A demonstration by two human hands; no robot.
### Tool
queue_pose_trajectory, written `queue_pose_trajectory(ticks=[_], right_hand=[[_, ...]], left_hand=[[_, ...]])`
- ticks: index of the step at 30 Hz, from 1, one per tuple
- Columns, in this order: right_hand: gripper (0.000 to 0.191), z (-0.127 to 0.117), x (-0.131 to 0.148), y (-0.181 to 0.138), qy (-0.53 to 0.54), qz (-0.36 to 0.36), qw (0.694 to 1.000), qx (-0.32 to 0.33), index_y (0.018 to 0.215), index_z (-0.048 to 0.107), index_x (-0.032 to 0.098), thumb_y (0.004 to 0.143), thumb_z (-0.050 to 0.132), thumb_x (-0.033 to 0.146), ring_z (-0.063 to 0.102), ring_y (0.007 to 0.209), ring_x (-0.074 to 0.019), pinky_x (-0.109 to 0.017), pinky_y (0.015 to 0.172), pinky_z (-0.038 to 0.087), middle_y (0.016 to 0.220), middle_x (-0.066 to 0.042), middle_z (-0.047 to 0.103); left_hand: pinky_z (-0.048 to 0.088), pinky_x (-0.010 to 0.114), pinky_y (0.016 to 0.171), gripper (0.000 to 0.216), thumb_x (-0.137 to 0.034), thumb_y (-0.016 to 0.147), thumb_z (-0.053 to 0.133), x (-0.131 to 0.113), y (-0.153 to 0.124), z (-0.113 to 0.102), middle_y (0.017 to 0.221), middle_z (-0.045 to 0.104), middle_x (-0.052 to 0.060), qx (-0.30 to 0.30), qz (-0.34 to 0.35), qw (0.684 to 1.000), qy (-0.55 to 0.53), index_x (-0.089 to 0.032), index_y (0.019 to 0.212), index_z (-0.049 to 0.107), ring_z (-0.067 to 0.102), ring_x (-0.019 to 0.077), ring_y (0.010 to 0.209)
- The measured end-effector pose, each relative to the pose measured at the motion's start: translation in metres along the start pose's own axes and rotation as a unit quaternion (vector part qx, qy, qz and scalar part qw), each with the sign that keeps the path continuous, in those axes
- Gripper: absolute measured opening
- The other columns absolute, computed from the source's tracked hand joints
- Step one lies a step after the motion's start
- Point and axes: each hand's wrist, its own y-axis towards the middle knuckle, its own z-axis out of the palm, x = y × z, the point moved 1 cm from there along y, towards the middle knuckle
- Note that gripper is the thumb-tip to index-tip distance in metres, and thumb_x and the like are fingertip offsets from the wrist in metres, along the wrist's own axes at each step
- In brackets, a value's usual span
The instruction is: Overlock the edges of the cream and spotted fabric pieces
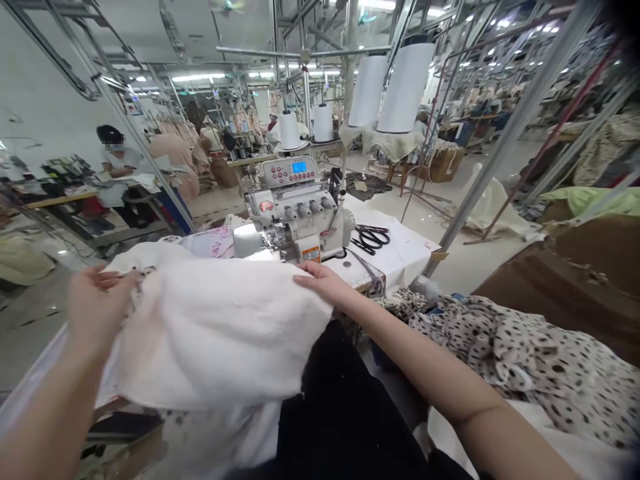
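Note:
A large piece of white fabric (225, 327) is stretched between my two hands and hangs over my lap. My left hand (100, 300), slightly blurred, grips its left end, where a bit of dark-spotted cloth shows near the fingertips. At the upper right edge, my right hand (320, 280) pinches the fabric between thumb and fingers. Just beyond the cloth stands a white overlock sewing machine (305, 210) with a lit blue display. The fabric's upper edge lies in front of the machine's plate and hides part of it.
Black-handled scissors (370, 239) lie on the table right of the machine. Thread cones (407, 87) stand above. Spotted fabric (520, 353) is heaped at the right beside a brown box (575, 267). A metal pole (495, 160) rises at the right. Another person (120, 163) sits at far left.

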Motion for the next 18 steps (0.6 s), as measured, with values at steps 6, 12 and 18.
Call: queue_pose_trajectory(ticks=[6,12,18], right_hand=[[0.021,0.059,0.035,0.021,0.073,0.021,0.996,0.050,0.093,0.052,0.021,0.073,0.056,0.026,0.052,0.056,-0.0108,-0.020,0.050,0.040,0.071,0.002,0.056],[0.018,0.077,0.070,0.030,0.228,0.034,0.973,0.016,0.084,0.053,0.016,0.071,0.046,0.007,0.052,0.052,-0.0111,-0.021,0.048,0.041,0.062,0.001,0.056],[0.014,0.066,0.079,0.041,0.259,0.003,0.966,-0.011,0.077,0.055,0.015,0.069,0.047,0.007,0.050,0.050,-0.0108,-0.022,0.049,0.042,0.057,0.002,0.053]], left_hand=[[0.033,0.036,0.101,0.064,-0.042,0.074,0.060,-0.069,-0.047,-0.034,0.132,0.038,0.006,0.114,0.327,0.853,-0.391,-0.025,0.129,0.031,0.037,0.0198,0.120],[0.044,0.030,0.080,0.039,-0.028,0.082,0.051,-0.097,-0.038,-0.049,0.107,0.051,0.007,0.030,0.375,0.832,-0.407,-0.021,0.120,0.041,0.050,0.0159,0.091],[0.043,0.024,0.071,0.010,-0.014,0.082,0.044,-0.060,-0.020,-0.060,0.083,0.053,0.003,-0.048,0.367,0.857,-0.358,-0.016,0.086,0.054,0.051,0.0125,0.079]])
